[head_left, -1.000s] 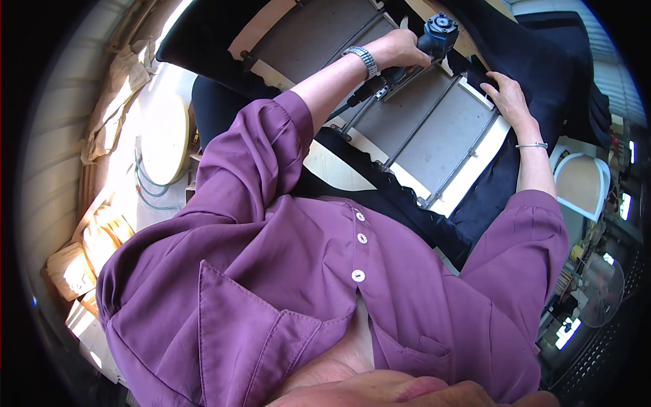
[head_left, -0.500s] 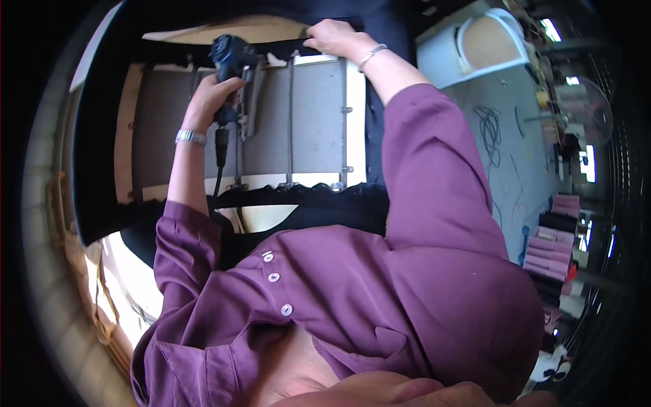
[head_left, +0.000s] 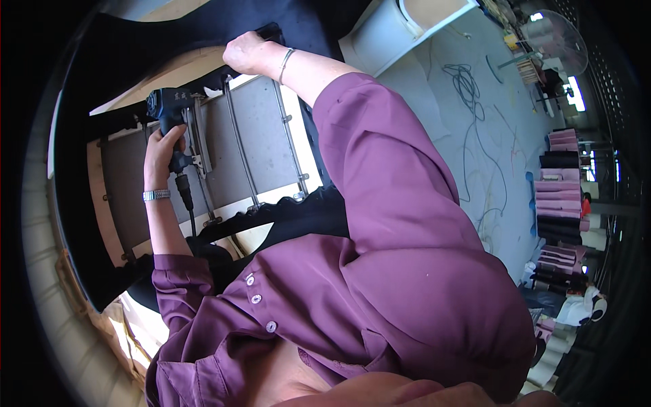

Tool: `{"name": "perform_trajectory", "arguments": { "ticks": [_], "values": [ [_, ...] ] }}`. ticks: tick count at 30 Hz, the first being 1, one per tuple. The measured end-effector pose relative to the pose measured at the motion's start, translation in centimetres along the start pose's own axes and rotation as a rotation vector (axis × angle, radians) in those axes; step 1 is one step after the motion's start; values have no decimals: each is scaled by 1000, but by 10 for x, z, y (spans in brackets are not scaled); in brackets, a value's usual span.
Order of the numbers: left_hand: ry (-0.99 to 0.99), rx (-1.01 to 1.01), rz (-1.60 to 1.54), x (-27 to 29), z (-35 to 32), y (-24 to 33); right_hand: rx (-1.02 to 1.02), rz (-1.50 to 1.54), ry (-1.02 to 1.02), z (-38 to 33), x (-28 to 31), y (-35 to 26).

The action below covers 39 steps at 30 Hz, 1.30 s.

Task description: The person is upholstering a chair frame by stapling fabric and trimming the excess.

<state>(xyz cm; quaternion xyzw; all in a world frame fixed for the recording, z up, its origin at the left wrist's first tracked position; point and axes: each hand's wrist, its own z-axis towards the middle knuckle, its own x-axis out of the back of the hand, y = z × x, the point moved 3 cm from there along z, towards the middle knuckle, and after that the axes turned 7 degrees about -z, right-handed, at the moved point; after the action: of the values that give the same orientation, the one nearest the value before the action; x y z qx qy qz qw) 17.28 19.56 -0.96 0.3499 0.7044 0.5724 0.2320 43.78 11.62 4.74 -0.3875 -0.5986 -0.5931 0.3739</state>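
My left hand (head_left: 161, 152) is wrapped round the handle of a dark blue corded staple gun (head_left: 178, 102), which stands over the left-middle part of an upholstery frame. Its long metal magazine lies across the rods. At the frame's far edge, my right hand (head_left: 249, 54) is closed on the edge of black fabric (head_left: 298, 27); its fingertips are partly hidden. The frame has pale wooden rails (head_left: 108, 197), thin metal rods (head_left: 239, 142) held by clips, and a grey panel (head_left: 220, 122) beneath. Black fabric gathers along the near rail.
A cord runs from the staple gun toward me. To the right, a pale blue curved-sided piece (head_left: 383, 41) stands on the floor, with loose dark cable (head_left: 462, 85) nearby. Farther right are a standing fan (head_left: 556, 44) and stacked pink and black pieces (head_left: 559, 190).
The view has turned, so the frame and both hands appear farther left, with the frame tilted. My right hand stays at the far edge and my left hand still holds the staple gun.
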Motion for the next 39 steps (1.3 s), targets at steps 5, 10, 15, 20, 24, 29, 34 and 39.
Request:
{"name": "perform_trajectory", "arguments": {
  "ticks": [5,10,15,20,24,29,34,39],
  "values": [
    [-4,38,-13,5,6,-6,-51,35,-46,1,-15,4],
    [27,106,-283,14,6,-31,-20,25,-40,-4,3,6],
    [-6,81,-322,10,9,-38,61,155,-33,-13,-3,8],
    [-37,74,-390,12,8,-44,45,94,-31,-14,-5,3],
    [-20,74,-382,4,7,-35,81,15,133,-13,-20,4],
    [28,32,-296,10,-3,-42,185,88,148,-16,-10,-7],
    [67,-46,-285,1,-1,-46,71,279,139,-20,-7,10],
    [73,-13,-258,6,-5,-49,6,437,80,-24,11,5]
  ]
}}
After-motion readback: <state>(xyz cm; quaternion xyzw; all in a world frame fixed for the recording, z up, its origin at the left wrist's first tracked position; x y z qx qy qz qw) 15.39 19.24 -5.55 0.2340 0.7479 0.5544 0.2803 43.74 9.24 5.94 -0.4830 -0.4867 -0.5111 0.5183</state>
